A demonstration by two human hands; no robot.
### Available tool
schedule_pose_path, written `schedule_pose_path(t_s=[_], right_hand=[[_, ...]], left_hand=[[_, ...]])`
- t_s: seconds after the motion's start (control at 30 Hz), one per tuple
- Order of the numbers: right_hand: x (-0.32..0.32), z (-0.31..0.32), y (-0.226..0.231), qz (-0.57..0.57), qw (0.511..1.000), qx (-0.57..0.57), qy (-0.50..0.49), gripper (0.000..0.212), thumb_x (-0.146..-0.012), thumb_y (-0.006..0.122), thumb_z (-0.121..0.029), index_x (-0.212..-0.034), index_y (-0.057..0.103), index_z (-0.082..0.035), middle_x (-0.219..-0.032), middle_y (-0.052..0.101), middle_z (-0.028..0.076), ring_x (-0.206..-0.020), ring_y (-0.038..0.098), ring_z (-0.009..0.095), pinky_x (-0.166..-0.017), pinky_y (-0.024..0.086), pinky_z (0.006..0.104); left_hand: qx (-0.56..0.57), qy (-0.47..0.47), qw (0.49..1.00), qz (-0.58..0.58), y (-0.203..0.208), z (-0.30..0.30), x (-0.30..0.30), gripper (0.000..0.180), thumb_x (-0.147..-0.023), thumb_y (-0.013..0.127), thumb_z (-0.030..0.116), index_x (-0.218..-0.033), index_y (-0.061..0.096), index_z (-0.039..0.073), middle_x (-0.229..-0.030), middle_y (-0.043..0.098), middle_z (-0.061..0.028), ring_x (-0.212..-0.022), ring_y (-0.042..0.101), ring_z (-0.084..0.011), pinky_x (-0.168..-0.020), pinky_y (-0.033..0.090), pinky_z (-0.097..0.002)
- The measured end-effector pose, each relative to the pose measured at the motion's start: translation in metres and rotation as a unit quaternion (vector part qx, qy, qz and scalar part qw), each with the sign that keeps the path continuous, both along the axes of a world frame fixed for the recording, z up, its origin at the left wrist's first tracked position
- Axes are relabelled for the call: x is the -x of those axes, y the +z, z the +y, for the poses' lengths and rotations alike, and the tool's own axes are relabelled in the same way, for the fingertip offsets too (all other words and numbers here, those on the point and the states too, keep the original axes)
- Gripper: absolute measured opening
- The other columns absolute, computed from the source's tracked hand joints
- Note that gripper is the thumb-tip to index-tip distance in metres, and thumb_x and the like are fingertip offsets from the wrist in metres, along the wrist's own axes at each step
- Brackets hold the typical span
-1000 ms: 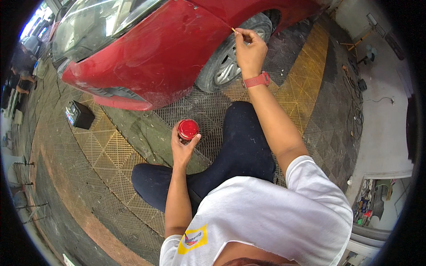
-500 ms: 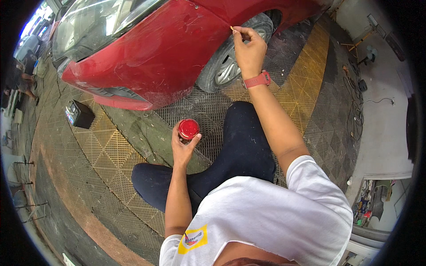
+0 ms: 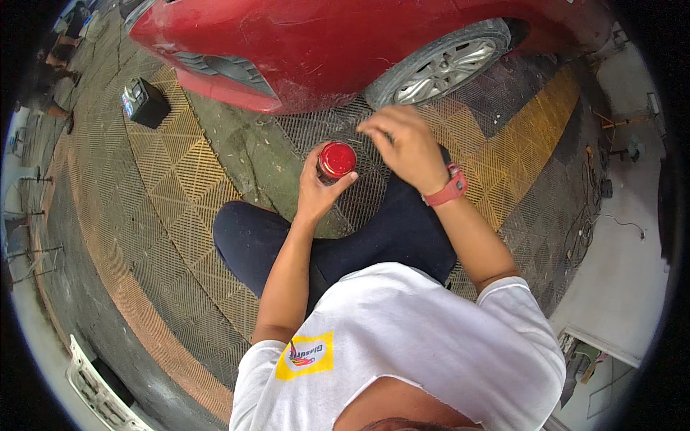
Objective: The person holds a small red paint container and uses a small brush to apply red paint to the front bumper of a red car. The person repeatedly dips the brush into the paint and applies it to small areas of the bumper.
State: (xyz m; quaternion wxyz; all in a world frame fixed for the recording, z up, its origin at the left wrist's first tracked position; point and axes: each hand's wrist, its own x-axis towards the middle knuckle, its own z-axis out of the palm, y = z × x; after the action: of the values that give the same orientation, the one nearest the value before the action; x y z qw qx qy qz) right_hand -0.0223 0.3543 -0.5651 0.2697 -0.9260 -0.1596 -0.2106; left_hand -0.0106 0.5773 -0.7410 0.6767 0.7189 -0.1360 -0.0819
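My left hand (image 3: 318, 188) is wrapped round a small round jar (image 3: 337, 159) with a darker side. Its top shows glossy red; I cannot tell whether that is a lid or paint inside. To the right of the jar and a little above it hovers my right hand (image 3: 405, 147), wearing a red wristwatch (image 3: 447, 188). Its thumb and fingers are pinched together, pointing left, slightly blurred. Whatever lies between those fingertips does not show clearly. Ahead of both hands stands a red car (image 3: 309, 54), scuffed along its lower bumper, with its front wheel (image 3: 445, 68) turned outward.
A black box-shaped battery (image 3: 146, 104) stands on the floor at the left of the car. Grid floor tiles (image 3: 194, 169) in yellow, grey and orange spread around me. Cables (image 3: 586, 208) lie along the right wall. A white slatted panel (image 3: 100, 391) is at the lower left.
My right hand has come away from the car's panel above the wheel, back and down beside the jar. The left hand keeps the jar. My view has tilted downward.
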Motion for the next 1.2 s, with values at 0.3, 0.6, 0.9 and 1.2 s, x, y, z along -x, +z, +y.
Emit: schedule_pose_path(t_s=[0.3,0.6,0.9,1.2], right_hand=[[0.006,0.016,-0.039,0.084,0.994,0.058,0.036,0.006,-0.103,0.078,-0.008,-0.105,0.082,-0.005,-0.106,0.077,0.012,-0.107,0.073,0.037,-0.100,0.054,0.0497],[0.001,0.032,-0.035,0.048,0.995,0.075,0.046,0.007,-0.099,0.078,-0.009,-0.104,0.082,-0.005,-0.104,0.076,0.011,-0.106,0.073,0.035,-0.101,0.053,0.0494],[-0.001,0.046,-0.031,0.033,0.995,0.087,0.044,0.007,-0.096,0.079,-0.008,-0.102,0.083,-0.006,-0.101,0.074,0.010,-0.104,0.072,0.034,-0.100,0.053,0.0490],[0.000,0.037,-0.016,0.050,0.998,-0.039,0.001,0.007,-0.102,0.077,-0.007,-0.106,0.083,-0.006,-0.107,0.081,0.011,-0.106,0.078,0.034,-0.103,0.056,0.0482]], left_hand=[[0.017,-0.017,1.000,-0.007,-0.001,0.000,-0.003,0.090,-0.092,0.104,0.023,-0.166,0.057,0.003,-0.152,0.072,-0.0134,-0.139,0.073,-0.0242,-0.118,0.061,-0.0411],[0.035,0.000,0.999,0.009,0.008,-0.001,-0.001,0.090,-0.086,0.107,0.026,-0.160,0.062,0.001,-0.152,0.073,-0.0192,-0.140,0.073,-0.0314,-0.121,0.058,-0.0452],[0.045,0.013,0.999,0.004,-0.001,-0.004,-0.001,0.089,-0.085,0.106,0.023,-0.161,0.063,0.001,-0.153,0.073,-0.0197,-0.141,0.073,-0.0315,-0.122,0.057,-0.0454],[0.073,0.011,0.997,0.032,0.009,-0.004,0.002,0.092,-0.086,0.106,0.021,-0.163,0.060,-0.001,-0.153,0.072,-0.0179,-0.140,0.073,-0.0284,-0.121,0.058,-0.0435]])
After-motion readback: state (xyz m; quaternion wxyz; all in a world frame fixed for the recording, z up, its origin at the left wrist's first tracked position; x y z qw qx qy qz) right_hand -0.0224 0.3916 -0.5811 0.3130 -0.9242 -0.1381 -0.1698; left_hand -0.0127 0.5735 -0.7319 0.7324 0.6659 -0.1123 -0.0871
